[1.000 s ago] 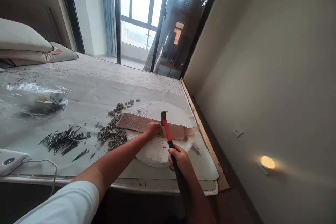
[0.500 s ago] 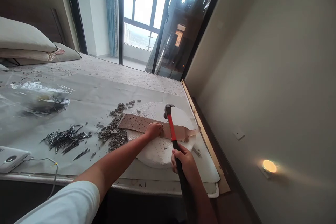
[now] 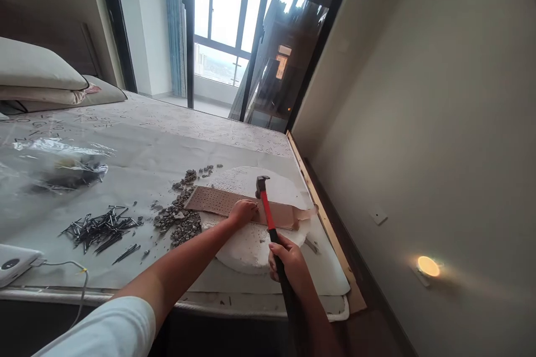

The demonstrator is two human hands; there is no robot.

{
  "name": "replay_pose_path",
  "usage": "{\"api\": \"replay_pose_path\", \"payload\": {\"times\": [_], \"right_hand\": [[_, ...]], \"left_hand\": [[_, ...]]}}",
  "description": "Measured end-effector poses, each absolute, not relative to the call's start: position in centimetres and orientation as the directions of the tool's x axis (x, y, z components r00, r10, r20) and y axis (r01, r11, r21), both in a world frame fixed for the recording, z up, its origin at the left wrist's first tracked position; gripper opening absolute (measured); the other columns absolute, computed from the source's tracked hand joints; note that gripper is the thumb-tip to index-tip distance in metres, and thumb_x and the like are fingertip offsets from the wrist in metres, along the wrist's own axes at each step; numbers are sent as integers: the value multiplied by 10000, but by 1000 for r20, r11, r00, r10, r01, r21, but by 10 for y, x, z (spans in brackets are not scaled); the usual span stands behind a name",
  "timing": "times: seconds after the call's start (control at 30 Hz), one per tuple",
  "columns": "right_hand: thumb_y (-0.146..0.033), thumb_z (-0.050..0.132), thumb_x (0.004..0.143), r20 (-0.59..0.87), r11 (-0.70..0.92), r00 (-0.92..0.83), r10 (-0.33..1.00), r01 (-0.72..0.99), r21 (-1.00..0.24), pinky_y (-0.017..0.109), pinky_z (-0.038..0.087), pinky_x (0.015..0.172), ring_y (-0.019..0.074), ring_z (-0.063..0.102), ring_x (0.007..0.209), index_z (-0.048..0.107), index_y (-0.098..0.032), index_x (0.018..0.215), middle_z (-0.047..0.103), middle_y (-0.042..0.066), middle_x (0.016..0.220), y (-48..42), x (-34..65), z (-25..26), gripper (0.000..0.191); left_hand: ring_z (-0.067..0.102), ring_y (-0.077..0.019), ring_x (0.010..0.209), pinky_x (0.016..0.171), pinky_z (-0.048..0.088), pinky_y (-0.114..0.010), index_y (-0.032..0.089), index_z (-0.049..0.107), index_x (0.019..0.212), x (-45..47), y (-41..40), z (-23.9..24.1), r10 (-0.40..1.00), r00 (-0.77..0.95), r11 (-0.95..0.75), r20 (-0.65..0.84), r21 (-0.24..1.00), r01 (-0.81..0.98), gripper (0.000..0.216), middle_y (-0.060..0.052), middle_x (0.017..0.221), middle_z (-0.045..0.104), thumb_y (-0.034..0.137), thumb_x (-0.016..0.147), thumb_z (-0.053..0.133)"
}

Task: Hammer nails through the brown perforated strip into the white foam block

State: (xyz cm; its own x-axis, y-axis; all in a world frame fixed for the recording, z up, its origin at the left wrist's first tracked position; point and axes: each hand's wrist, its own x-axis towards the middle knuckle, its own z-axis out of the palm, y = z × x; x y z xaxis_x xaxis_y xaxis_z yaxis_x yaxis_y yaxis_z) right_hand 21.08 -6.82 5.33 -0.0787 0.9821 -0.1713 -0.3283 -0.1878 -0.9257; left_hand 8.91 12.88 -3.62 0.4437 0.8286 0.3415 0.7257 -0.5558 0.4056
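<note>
My right hand is wrapped round the black grip of a claw hammer with a red neck. The hammer's dark head is just beside the fingertips of my left hand. Those fingers are pinched together on a flat brown strip; whatever they hold is too small to make out. Rows of small holes cover the strip's left part, and its right end is ragged. Beneath it lies a round white foam-like slab with a rough, pitted surface.
Grey rubble lies left of the slab. Farther left are a pile of dark nails, a clear plastic bag and a white device with a cable. A grey sheet covers the mattress; a wooden edge board runs along the right.
The hammer head has come down and left, closer to my left fingertips. My left hand stays pinched on the strip. The whole view has shifted slightly.
</note>
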Motion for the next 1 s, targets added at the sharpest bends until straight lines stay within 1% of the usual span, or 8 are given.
{"api": "replay_pose_path", "payload": {"times": [0.07, 0.2, 0.37, 0.5, 0.63, 0.7, 0.83, 1.0], "right_hand": [[-372, 620, 674, -148, -163, -70, 986, -344, -925, 169, 205, 297, 51, 271, 283, 523, -159, 950, 386, -121, 359, -68, 211, 54, 362], [-390, 641, 630, -226, -241, -84, 970, -324, -915, 173, 191, 281, 48, 253, 265, 510, -166, 851, 361, -124, 336, -67, 210, 53, 342], [-359, 610, 674, -135, -153, -76, 988, -348, -925, 171, 201, 296, 51, 271, 287, 517, -161, 920, 380, -120, 358, -68, 209, 54, 329], [-362, 621, 638, -223, -238, -86, 971, -304, -922, 174, 183, 280, 46, 239, 272, 508, -162, 865, 362, -124, 341, -68, 208, 54, 323], [-353, 596, 704, -110, -129, -76, 991, -314, -941, 177, 233, 309, 53, 279, 294, 520, -147, 1008, 388, -119, 367, -68, 211, 53, 375], [-364, 605, 692, -111, -132, -85, 990, -322, -937, 180, 227, 307, 57, 283, 290, 525, -148, 1004, 384, -120, 363, -67, 212, 51, 387], [-390, 627, 645, -207, -222, -80, 975, -294, -930, 179, 182, 284, 51, 244, 272, 528, -156, 879, 351, -124, 339, -65, 212, 45, 346], [-391, 621, 665, -133, -143, -52, 990, -324, -935, 169, 202, 291, 54, 266, 287, 521, -160, 971, 371, -124, 351, -65, 214, 42, 396]], "left_hand": [[548, -154, 644, 644, 377, -271, 153, 646, 574, 89, 128, -35, 817, 453, -571, 356, 397, 718, 327, -64, 631, 622, 232, 820, 445], [547, -150, 626, 641, 379, -273, 154, 650, 574, 89, 126, -34, 838, 415, -542, 355, 446, 712, 316, -66, 637, 630, 211, 810, 448], [548, -160, 647, 676, 390, -283, 163, 647, 558, 88, 125, -31, 832, 421, -553, 362, 469, 689, 290, -63, 626, 624, 226, 789, 483], [553, -160, 657, 682, 399, -279, 168, 650, 561, 87, 124, -30, 840, 419, -542, 344, 518, 662, 245, -57, 631, 628, 215, 759, 514], [557, -168, 648, 668, 402, -282, 172, 653, 559, 85, 123, -31, 828, 425, -559, 366, 478, 678, 258, -64, 632, 635, 239, 756, 501], [561, -172, 651, 661, 405, -281, 170, 659, 572, 85, 122, -30, 837, 400, -543, 373, 476, 692, 262, -66, 641, 644, 243, 751, 483], [589, -164, 737, 709, 422, -262, 185, 698, 702, 82, 123, -23, 889, 281, -456, 361, 645, 613, 248, -41, 759, 696, 170, 690, 451], [581, -154, 662, 646, 424, -261, 166, 683, 698, 79, 128, -16, 961, 69, -269, 269, 837, 477, 281, -35, 679, 673, 189, 671, 404]]}}
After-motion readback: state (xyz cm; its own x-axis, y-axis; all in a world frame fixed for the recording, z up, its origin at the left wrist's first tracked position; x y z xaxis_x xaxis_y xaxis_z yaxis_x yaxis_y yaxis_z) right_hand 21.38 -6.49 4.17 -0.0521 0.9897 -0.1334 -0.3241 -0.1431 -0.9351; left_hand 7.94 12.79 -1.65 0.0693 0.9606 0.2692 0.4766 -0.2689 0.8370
